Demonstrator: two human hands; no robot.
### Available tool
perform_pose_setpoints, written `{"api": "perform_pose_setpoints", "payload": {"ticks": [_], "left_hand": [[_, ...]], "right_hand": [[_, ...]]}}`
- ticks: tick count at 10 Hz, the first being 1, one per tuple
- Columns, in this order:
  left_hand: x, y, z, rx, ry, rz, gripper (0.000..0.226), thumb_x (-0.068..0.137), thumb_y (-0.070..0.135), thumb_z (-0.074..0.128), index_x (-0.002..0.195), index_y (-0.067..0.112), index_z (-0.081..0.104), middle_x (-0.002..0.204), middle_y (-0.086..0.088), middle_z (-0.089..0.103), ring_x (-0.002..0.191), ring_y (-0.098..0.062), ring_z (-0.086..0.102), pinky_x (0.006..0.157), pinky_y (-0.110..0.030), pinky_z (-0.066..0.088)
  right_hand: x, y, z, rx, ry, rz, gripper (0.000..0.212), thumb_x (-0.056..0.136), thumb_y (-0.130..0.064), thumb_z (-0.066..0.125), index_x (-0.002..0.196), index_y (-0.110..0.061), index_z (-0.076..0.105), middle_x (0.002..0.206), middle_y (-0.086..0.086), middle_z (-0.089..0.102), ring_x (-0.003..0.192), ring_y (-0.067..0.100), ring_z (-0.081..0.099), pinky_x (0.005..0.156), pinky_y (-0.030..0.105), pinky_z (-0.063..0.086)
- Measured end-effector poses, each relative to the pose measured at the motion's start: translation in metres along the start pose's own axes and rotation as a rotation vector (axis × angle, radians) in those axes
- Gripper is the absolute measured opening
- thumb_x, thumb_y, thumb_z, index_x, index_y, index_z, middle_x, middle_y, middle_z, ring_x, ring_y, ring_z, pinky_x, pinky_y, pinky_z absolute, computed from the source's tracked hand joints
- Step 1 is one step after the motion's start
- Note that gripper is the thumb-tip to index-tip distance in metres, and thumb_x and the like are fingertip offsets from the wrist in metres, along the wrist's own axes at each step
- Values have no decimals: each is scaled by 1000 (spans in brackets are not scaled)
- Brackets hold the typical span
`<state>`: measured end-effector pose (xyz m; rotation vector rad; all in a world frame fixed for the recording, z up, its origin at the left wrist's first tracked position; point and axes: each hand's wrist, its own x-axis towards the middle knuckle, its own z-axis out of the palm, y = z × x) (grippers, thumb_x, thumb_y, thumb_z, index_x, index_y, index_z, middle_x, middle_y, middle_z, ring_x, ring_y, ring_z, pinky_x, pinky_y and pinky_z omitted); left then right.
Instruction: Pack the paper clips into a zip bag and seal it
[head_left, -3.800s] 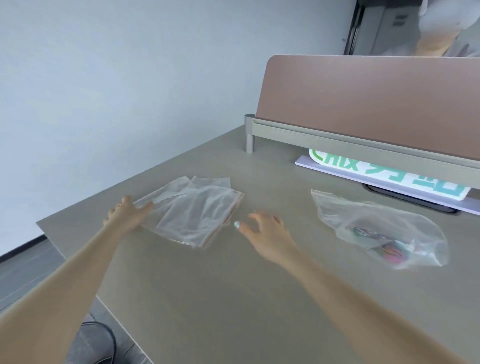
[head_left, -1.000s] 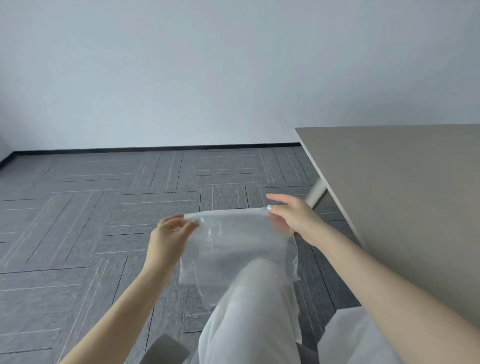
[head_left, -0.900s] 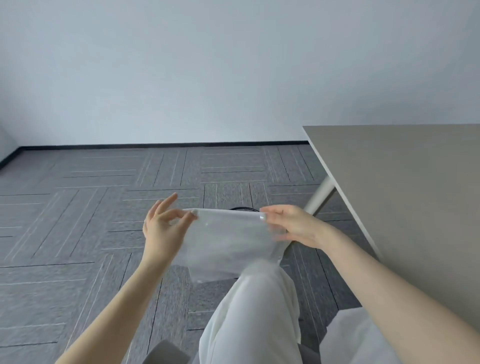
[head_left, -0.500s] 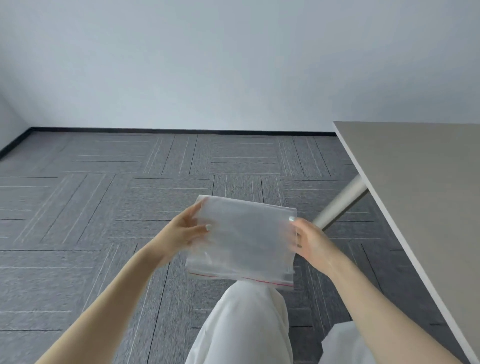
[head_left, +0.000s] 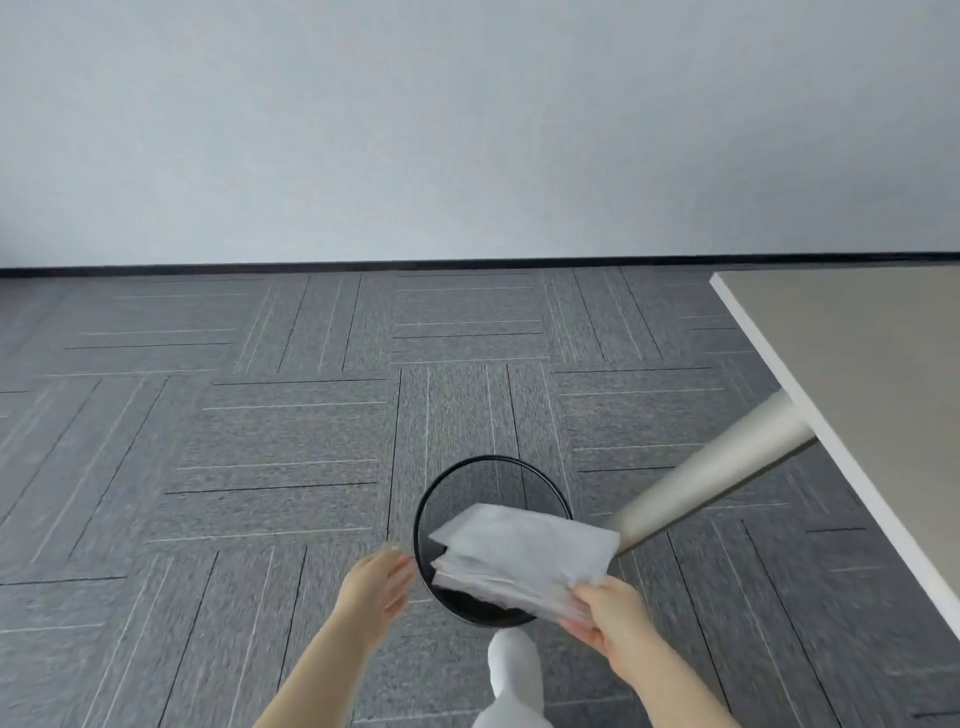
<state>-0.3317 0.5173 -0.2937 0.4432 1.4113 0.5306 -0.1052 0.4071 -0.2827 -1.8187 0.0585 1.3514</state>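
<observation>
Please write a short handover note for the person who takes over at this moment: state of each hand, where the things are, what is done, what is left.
Right hand: grips the near edge of the stack of clear zip bags, held over a black mesh bin on the floor.
Left hand: open, holds nothing, beside the bin's rim.
Desk: only a corner shows, at the right. Paper clips are not in view.
Done: bags are in hand; nothing appears packed.
Left: put the clips into a bag, then press the zip shut.
</observation>
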Motion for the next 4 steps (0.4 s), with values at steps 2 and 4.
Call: {"api": "perform_pose_setpoints", "payload": {"ticks": [2,4], "left_hand": [[28,-18,-2,43,54,-55,23,95,12,48,117,7,52,107,-8,62,97,-23,58,84,-38,41],[30,-29,4,88,47,-48,25,94,12,52,118,9,55,105,-8,65,96,-23,60,83,-37,42]], "right_hand": [[48,-7,31,-77,-80,90,22,92,-15,52,110,-3,51,96,14,59,81,25,58,51,33,53],[51,-8,40,-275,-196,43,35,95,-29,46,126,-13,47,108,2,59,96,19,56,89,39,44]]}}
